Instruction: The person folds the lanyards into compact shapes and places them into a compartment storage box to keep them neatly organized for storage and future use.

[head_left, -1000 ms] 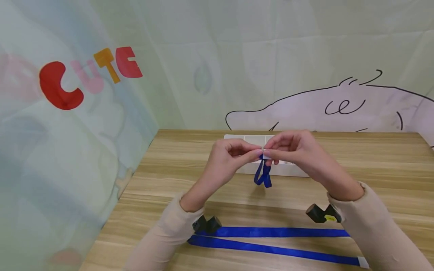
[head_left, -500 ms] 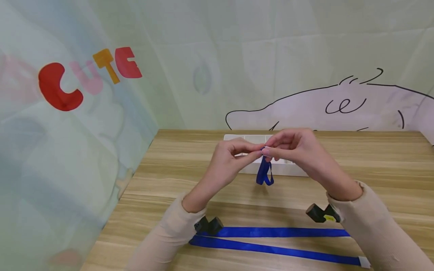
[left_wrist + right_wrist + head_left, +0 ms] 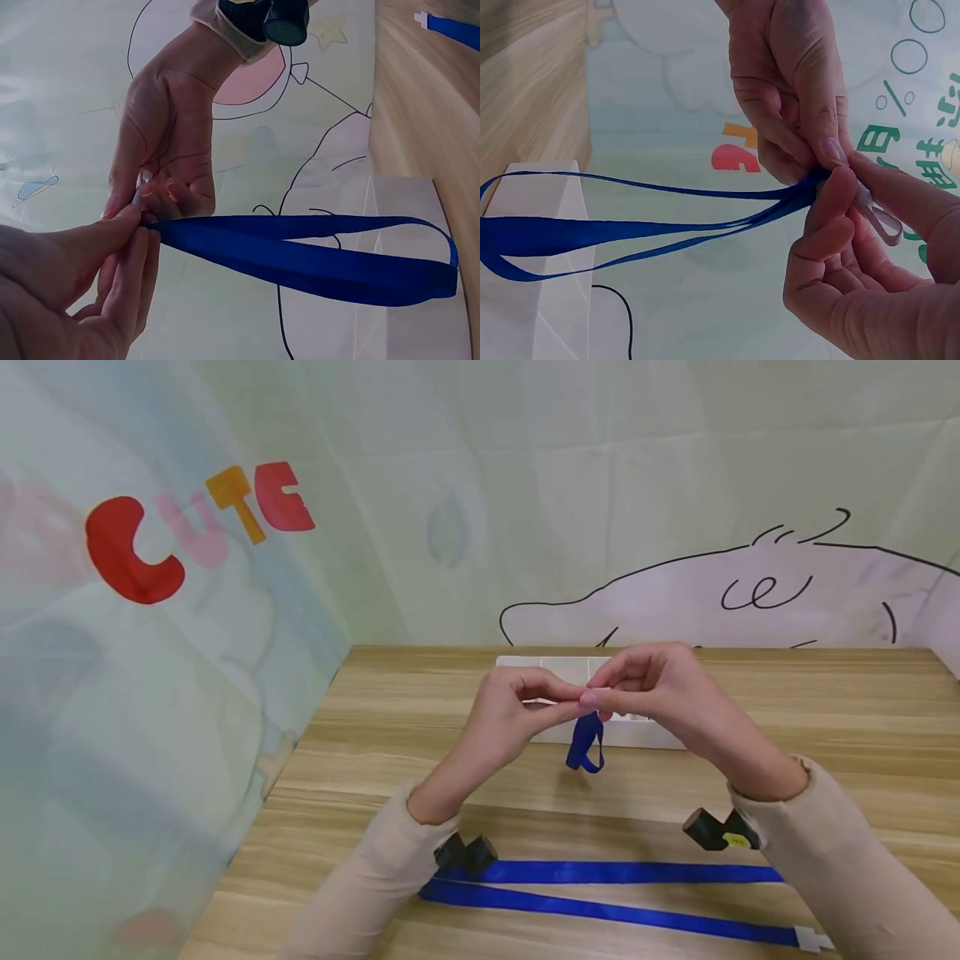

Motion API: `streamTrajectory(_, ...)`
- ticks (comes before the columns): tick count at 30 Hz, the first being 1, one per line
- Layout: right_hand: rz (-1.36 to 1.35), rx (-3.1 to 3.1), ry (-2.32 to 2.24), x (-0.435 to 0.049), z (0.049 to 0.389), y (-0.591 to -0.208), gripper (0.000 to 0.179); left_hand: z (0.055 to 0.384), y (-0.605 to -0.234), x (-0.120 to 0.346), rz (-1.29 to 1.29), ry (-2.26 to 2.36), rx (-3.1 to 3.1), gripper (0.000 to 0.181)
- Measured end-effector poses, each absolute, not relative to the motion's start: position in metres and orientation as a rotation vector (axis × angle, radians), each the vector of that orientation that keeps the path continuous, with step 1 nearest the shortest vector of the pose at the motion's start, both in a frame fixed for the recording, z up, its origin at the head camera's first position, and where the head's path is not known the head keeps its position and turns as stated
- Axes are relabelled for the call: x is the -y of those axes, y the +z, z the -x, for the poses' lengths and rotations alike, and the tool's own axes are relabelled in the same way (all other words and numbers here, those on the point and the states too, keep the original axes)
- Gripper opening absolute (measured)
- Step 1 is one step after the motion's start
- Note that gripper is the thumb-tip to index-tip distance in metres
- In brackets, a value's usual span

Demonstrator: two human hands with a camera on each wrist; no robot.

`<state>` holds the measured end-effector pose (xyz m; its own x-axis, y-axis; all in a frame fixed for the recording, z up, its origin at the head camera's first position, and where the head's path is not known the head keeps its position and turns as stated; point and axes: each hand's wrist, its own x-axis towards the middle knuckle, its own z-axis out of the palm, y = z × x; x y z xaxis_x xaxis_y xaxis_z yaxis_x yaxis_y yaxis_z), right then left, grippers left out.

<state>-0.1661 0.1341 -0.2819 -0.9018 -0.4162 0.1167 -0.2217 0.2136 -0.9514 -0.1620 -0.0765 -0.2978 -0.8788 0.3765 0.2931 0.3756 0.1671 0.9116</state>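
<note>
In the head view my left hand and right hand meet above the table, fingertips together. Between them hangs a folded blue lanyard, its loops dangling below the fingers. Thumb and fingers of the left hand pinch the gathered strap near its top, as the left wrist view shows. My right hand pinches the white plastic end, and a pale clear loop sticks out past its fingers in the right wrist view. The fingertips hide the joint between strap and plastic.
Behind the hands stands a white compartment tray, partly covered by them. A second blue lanyard lies doubled across the wooden table near me, with a white end piece at the right. A printed cloth backdrop rises behind the table.
The lanyard's hanging loops have turned and drawn closer together. Both hands have shifted slightly, the left fingertips a little to the right, and the pinch on the strap's top continues.
</note>
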Motion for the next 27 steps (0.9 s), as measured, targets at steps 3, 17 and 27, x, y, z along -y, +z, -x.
streamTrajectory(3,0.625,-2.284,-1.747,-0.136,0.167,-0.282,0.019,0.163,-0.297,0.077,-0.781,1.834,-2.407,0.012)
streamTrajectory(17,0.562,-2.228,-1.847,-0.139,0.172,-0.284,0.013,0.162,-0.311,0.07,-0.931,1.783,-2.516,0.044)
streamTrajectory(27,0.595,-2.105,-1.979,-0.148,0.172,-0.285,0.015,0.167,-0.321,0.07,-1.003,1.451,-2.727,0.055)
